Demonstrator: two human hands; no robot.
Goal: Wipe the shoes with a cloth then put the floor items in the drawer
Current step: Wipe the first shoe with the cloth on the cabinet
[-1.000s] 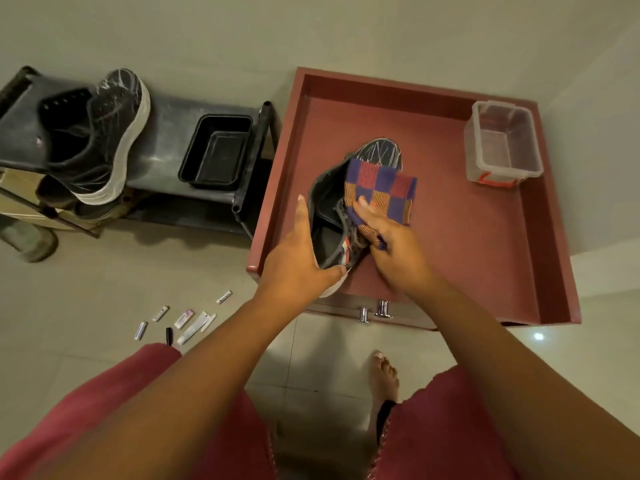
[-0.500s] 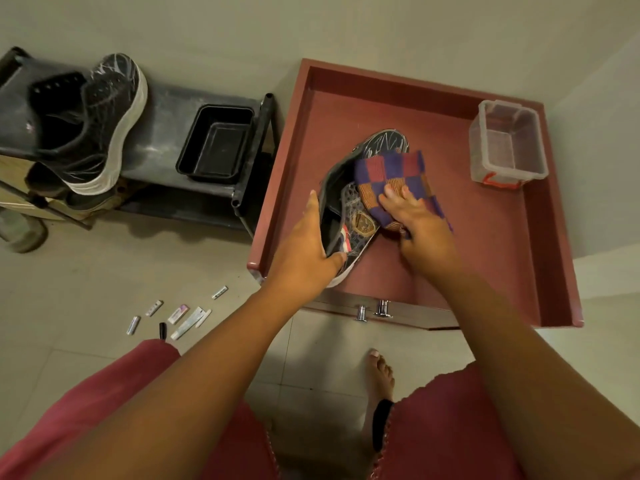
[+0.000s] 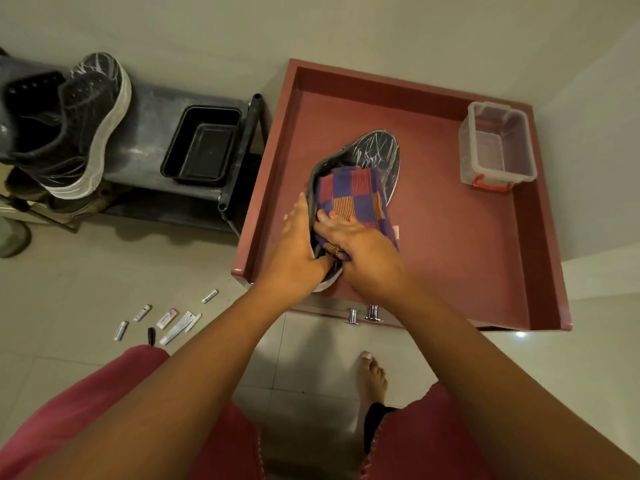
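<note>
A dark shoe point(image 3: 375, 152) lies on its side on the red cabinet top point(image 3: 450, 244). My left hand point(image 3: 294, 251) grips its heel end. My right hand point(image 3: 360, 254) holds a purple and red checked cloth point(image 3: 351, 195) and presses it onto the shoe's middle and opening. A second dark shoe with a white sole point(image 3: 72, 126) stands on the black rack point(image 3: 145, 133) at the left. Several small tubes and packets point(image 3: 162, 318) lie on the floor tiles near my left knee. The drawer front with its metal handles point(image 3: 363, 315) sits under the cabinet top.
A black plastic tray point(image 3: 202, 143) rests on the rack's right end. A clear plastic box with a red clip point(image 3: 497, 148) stands at the cabinet top's back right. My bare foot point(image 3: 372, 379) is on the floor before the drawer. Walls close off the back and right.
My right hand has pulled the cloth back toward the shoe's heel and opening, close against my left hand. The cloth now covers the shoe's middle. My left hand keeps its grip.
</note>
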